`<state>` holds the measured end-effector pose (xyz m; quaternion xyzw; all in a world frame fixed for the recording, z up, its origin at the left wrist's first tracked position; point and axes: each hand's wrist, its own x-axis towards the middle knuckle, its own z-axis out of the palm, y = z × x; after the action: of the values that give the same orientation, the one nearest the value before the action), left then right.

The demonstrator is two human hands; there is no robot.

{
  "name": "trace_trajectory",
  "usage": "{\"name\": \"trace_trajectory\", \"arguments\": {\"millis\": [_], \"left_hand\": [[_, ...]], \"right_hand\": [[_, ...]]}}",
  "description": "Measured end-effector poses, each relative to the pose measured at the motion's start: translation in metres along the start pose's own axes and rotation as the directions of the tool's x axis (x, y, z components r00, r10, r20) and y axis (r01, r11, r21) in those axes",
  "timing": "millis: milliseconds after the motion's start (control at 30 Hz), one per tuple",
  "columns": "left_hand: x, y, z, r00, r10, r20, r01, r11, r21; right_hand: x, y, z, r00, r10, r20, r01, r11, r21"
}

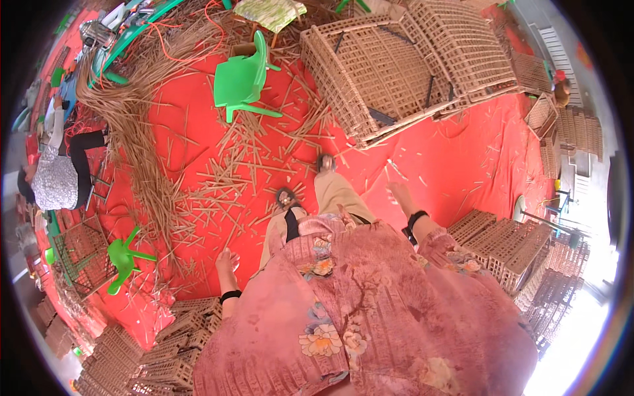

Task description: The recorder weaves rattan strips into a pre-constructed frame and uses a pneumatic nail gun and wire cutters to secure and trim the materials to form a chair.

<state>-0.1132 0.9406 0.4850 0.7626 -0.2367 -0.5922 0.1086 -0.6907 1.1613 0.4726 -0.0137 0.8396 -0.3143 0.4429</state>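
Note:
My left hand [226,261] hangs at my left side over the red floor covering [254,241]. It holds nothing, and its fingers are loosely apart. Out to my right, my right hand [400,195] hangs above the same covering with fingers apart and nothing in it. Each wrist wears a black band. Neither hand touches anything. Short cut strips [234,170] of brown cane-like material lie scattered ahead of my feet. A large woven frame [370,79] with dark bars stands ahead to the right, against another woven piece [462,49].
A small green plastic chair [239,80] stands ahead, another green chair [125,257] to the left. Long brown strands [142,152] pile up along the left, where a seated person [59,177] works. Stacked woven panels [175,340] lie behind left, more woven baskets [508,247] to the right.

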Motion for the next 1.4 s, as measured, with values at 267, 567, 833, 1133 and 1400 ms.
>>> {"name": "trace_trajectory", "arguments": {"millis": [267, 567, 833, 1133, 1400], "left_hand": [[-0.048, -0.070, -0.031, 0.945, -0.324, -0.050, 0.327, 0.941, 0.081], [-0.165, -0.032, 0.057, 0.996, -0.048, 0.072, -0.016, 0.712, 0.702], [-0.171, -0.013, 0.088, 0.998, -0.014, 0.064, -0.038, 0.674, 0.738], [-0.114, 0.016, 0.098, 0.804, 0.380, 0.458, -0.532, 0.113, 0.839], [0.030, 0.118, 0.112, 0.986, 0.018, 0.164, -0.060, 0.964, 0.258]], "right_hand": [[0.154, -0.143, 0.066, 0.945, -0.322, -0.058, 0.288, 0.902, -0.323], [0.323, -0.208, 0.077, 0.925, -0.369, -0.086, 0.280, 0.818, -0.502], [0.343, -0.219, 0.096, 0.963, -0.269, 0.012, 0.250, 0.877, -0.411], [0.259, -0.220, 0.039, 0.982, -0.186, 0.000, 0.150, 0.788, -0.598], [0.039, -0.240, -0.058, 0.906, -0.421, 0.037, 0.331, 0.654, -0.680]]}}
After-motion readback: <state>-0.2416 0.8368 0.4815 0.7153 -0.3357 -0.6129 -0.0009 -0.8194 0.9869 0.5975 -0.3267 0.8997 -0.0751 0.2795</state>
